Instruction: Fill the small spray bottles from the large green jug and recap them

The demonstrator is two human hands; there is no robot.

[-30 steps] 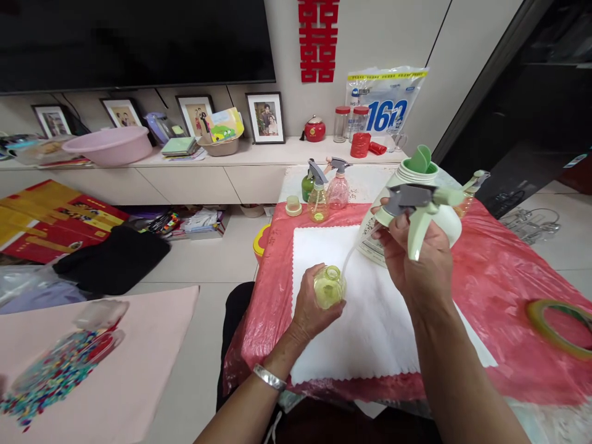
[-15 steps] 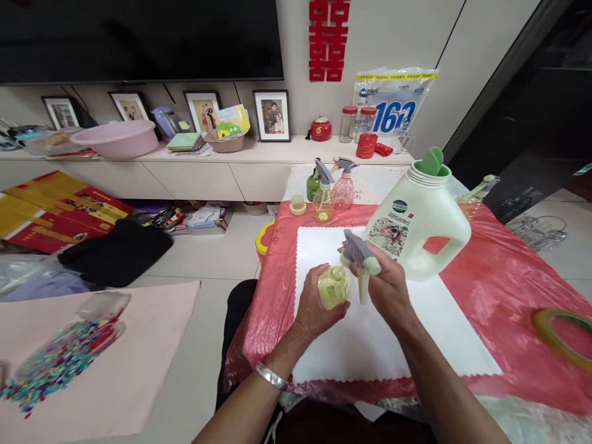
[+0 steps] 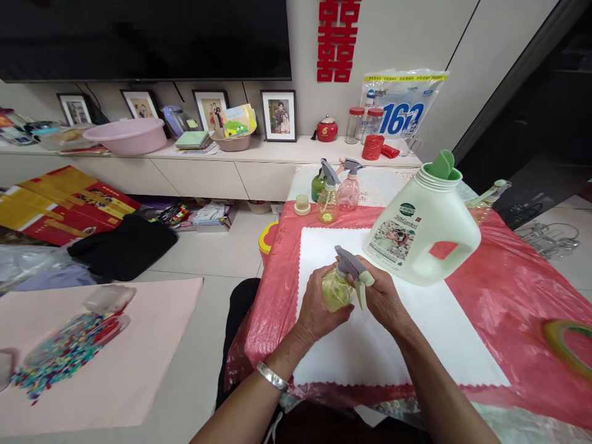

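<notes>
My left hand (image 3: 316, 313) grips a small yellow-green spray bottle (image 3: 335, 292) that stands on a white cloth (image 3: 393, 345). My right hand (image 3: 385, 300) holds the grey and green trigger sprayer head (image 3: 352, 271), which sits on the bottle's neck. A big pale green detergent jug (image 3: 423, 229) with a green funnel (image 3: 443, 164) in its mouth stands just right of my hands on the cloth.
The cloth lies on a red plastic table cover (image 3: 504, 290). Three small spray bottles (image 3: 337, 188) and a cap (image 3: 302, 204) stand at the table's far edge. A tape roll (image 3: 571, 345) lies at the right. A bag of coloured beads (image 3: 69, 345) rests on pink paper, left.
My right hand came down from high above the jug and brought the sprayer head with its tube onto the small bottle, whose mouth was open before. My left hand kept its hold.
</notes>
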